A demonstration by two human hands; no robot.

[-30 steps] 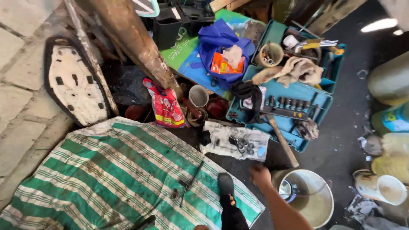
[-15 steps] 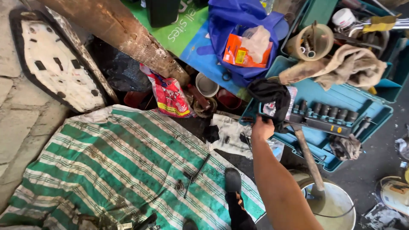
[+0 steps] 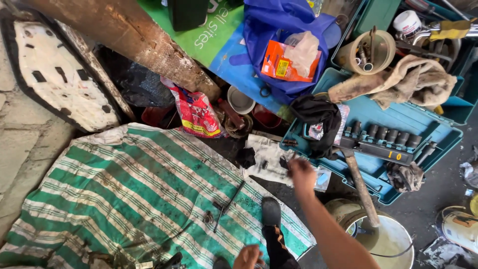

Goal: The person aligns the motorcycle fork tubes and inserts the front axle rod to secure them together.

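While my right hand (image 3: pixel 301 172) reaches out, blurred, I cannot tell if its fingers are spread or pinched; it hovers over a dirty white rag (image 3: pixel 266 158) with small dark parts, just beside the teal socket case (image 3: pixel 398 124). My left hand (image 3: pixel 247 257), loosely curled, holds nothing I can make out. Farther from the case: black cloth (image 3: pixel 318 117) on its near edge, hammer handle (image 3: pixel 362 189), striped green tarp (image 3: pixel 124 189).

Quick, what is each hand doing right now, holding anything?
Left hand: low at the frame edge, loosely curled, nothing visibly held; cannot be told for sure.
Right hand: blurred, reaching over the dirty white cloth; grip cannot be told.
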